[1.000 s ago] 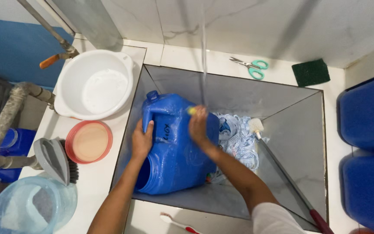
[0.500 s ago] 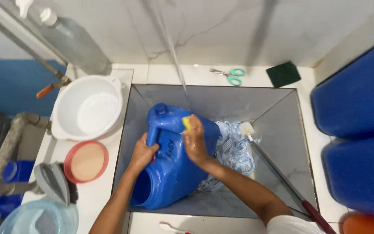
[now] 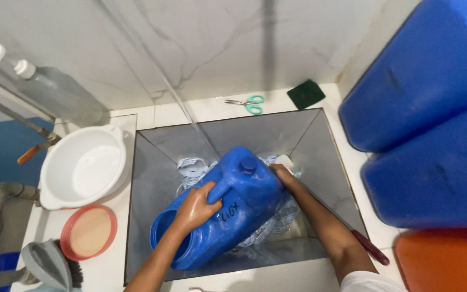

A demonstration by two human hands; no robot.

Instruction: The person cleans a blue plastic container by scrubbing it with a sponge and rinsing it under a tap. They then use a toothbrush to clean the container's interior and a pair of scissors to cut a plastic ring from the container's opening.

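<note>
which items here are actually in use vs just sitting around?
In use:
- blue jerrycan, lying in the steel sink
- left hand, gripping its handle
- right hand, at its far side
- thin water stream falling into the sink

Lying about:
- scissors
- green scouring pad
- white basin
- pink lid
- grey brush
- big blue drums

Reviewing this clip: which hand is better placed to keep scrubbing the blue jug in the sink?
Right, most likely. The right hand lies open on the blue jug by its cap end. The left hand is wrapped around the jug's handle, steadying it in the sink.
</note>
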